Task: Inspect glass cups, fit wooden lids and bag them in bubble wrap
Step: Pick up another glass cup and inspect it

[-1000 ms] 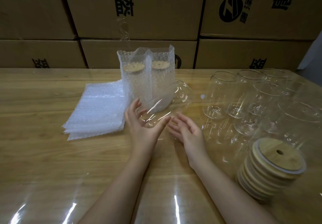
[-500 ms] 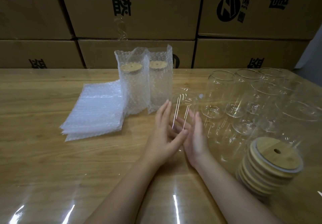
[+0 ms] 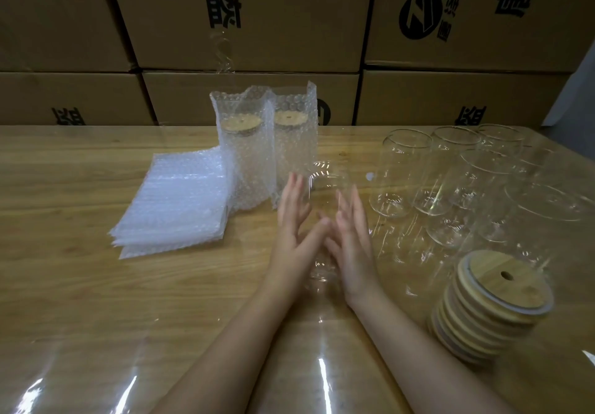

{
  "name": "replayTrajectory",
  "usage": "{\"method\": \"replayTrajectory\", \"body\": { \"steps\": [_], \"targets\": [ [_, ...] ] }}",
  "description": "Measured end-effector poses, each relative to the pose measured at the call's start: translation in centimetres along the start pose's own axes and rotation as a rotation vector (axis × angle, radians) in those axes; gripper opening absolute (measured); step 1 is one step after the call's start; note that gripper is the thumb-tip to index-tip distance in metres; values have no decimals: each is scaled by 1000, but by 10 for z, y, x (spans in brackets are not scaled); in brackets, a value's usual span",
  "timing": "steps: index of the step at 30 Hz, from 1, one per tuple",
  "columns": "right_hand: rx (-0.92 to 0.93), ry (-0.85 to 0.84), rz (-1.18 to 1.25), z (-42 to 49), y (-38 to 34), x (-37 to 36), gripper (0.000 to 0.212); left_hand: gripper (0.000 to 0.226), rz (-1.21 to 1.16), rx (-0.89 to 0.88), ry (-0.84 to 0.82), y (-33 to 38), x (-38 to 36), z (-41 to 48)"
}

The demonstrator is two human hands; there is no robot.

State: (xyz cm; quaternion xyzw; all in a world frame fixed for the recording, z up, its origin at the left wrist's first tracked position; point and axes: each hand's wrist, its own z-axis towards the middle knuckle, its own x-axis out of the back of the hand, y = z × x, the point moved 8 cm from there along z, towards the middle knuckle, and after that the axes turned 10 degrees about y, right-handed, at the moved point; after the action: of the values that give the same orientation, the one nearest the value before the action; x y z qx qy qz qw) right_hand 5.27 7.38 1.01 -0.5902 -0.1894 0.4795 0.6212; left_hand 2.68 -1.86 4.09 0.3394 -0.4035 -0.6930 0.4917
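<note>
A clear glass cup [image 3: 325,185] stands upright at the table's middle, held between my two palms. My left hand [image 3: 294,230] presses its left side with straight fingers, thumb reaching across the front. My right hand [image 3: 354,236] presses the right side, fingers straight and pointing away. Several bare glass cups [image 3: 447,175] stand at the right. A stack of wooden lids [image 3: 495,304] with straw holes sits at the near right. Flat bubble wrap bags [image 3: 174,201] lie piled at the left. Two lidded cups in bubble bags [image 3: 248,159] stand behind my hands.
Stacked cardboard boxes [image 3: 251,17] wall off the back edge of the wooden table [image 3: 64,285], which has a glossy clear cover. The bagged cups and the bare cups flank my hands closely on both sides.
The glass has gone from tilted leftward in cupped hands to upright between flat palms. Both hands shifted right and turned palm to palm.
</note>
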Motion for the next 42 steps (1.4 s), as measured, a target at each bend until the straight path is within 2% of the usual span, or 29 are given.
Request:
{"method": "replayTrajectory", "body": {
  "steps": [4, 7, 12, 14, 16, 19, 23, 27, 30, 33, 36, 38, 42],
  "targets": [
    [210, -35, -278, -10, -12, -9, 67, 69, -264, 330, 60, -32, 9, 7],
    [415, -33, -542, -17, -22, -16, 64, 60, -350, 498, 71, -47, 11, 7],
    [681, -107, -731, -31, -34, -31, 46, 70, -453, 608, 129, -51, 12, 5],
    [762, -135, -754, -37, -37, -37, 38, 67, -455, 622, 140, -54, 14, 4],
    [796, -89, -748, -40, -40, -38, 31, 58, -464, 659, 101, -57, 12, 2],
    [692, 13, -615, -35, -44, -29, 33, 51, -475, 671, -6, -56, 6, 2],
    [413, 48, -349, -25, -38, -18, 44, 45, -532, 686, -153, -52, -2, 1],
    [221, 77, -114, -17, -29, -12, 48, 74, -564, 695, -222, -51, -6, 0],
    [17, 100, 9, -8, -12, -4, 47, 98, -599, 639, -301, -45, -12, -1],
    [-17, 72, -41, -7, -7, -4, 48, 98, -553, 572, -247, -46, -8, 1],
    [-24, 19, -77, -9, -5, -10, 51, 75, -537, 516, -174, -44, -2, 7],
    [-43, -44, -93, -12, -4, -19, 59, 59, -595, 527, -88, -46, 7, 11],
    [-44, -140, -94, -21, -1, -33, 66, 57, -804, 629, 55, -50, 19, 16]
  ]
}}
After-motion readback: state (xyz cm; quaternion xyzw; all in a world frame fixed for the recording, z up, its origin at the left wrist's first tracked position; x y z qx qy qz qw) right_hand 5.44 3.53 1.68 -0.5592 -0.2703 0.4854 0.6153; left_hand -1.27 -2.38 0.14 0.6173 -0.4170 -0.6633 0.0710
